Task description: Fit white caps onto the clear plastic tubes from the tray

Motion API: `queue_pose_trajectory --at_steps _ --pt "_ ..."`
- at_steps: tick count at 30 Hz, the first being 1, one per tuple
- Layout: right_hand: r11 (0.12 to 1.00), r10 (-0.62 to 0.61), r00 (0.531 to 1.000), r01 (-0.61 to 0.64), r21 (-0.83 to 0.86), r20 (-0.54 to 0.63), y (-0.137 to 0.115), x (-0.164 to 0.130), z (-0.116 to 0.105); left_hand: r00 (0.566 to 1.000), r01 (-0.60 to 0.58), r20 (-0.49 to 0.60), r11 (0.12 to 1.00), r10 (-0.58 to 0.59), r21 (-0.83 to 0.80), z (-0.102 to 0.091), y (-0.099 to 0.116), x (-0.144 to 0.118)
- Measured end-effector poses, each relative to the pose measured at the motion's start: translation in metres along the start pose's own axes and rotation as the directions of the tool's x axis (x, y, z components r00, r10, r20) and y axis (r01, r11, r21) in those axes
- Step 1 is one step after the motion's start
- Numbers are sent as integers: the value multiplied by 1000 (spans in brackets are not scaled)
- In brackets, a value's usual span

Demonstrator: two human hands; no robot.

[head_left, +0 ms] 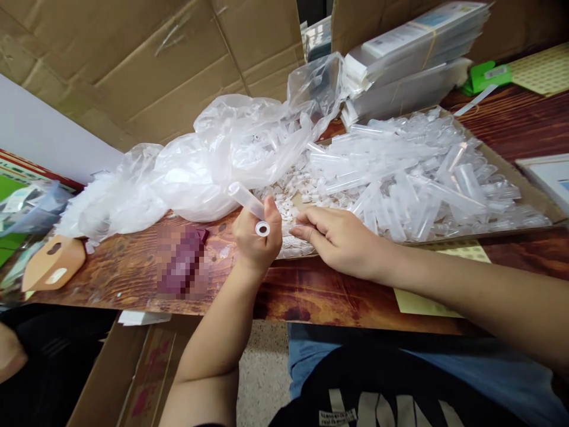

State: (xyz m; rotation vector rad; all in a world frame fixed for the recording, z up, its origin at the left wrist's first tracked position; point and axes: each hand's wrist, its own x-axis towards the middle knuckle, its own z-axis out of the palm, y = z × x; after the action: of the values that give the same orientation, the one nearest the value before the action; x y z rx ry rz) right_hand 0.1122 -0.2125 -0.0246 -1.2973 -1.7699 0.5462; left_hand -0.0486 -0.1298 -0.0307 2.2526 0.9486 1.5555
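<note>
My left hand (256, 240) is closed around a translucent plastic tube (244, 197), which sticks out past the fingers toward the upper left. A white ring-shaped piece with a dark hole (262, 229) shows at the same fist; whether it is joined to the tube I cannot tell. Just to the right, my right hand (333, 237) has thumb and fingers pinched together over the small white plastic parts (288, 204). What the pinch holds, if anything, is too small to make out. Beside these parts lies a large heap of clear tubes (400, 172) in a shallow cardboard tray (533, 198).
Clear plastic bags of white parts (200, 172) lie behind my left hand. A blurred maroon object (184, 261) and an orange carton piece (56, 264) rest on the wooden table (338, 293). Banded packages (413, 53) stand at the back. Another person's hand (9, 353) is at lower left.
</note>
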Motion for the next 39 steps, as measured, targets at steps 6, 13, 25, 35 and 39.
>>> queue_pose_trajectory --at_steps 6,13,25,35,39 --pt "956 293 948 -294 -5 126 -9 26 -56 980 184 -2 916 -198 -357 11 1 12" --pt "741 333 879 -467 -483 -341 34 36 -137 854 514 234 679 -465 -525 7 -19 28" --pt "756 115 974 -213 -619 -196 68 42 -139 857 499 218 649 -467 -574 8 -26 30" --pt "720 235 871 142 -679 431 28 79 -24 817 577 346 628 -462 -522 6 -26 30" --pt "757 238 875 104 -645 421 48 78 -13 763 645 429 530 -483 -551 10 -24 27"
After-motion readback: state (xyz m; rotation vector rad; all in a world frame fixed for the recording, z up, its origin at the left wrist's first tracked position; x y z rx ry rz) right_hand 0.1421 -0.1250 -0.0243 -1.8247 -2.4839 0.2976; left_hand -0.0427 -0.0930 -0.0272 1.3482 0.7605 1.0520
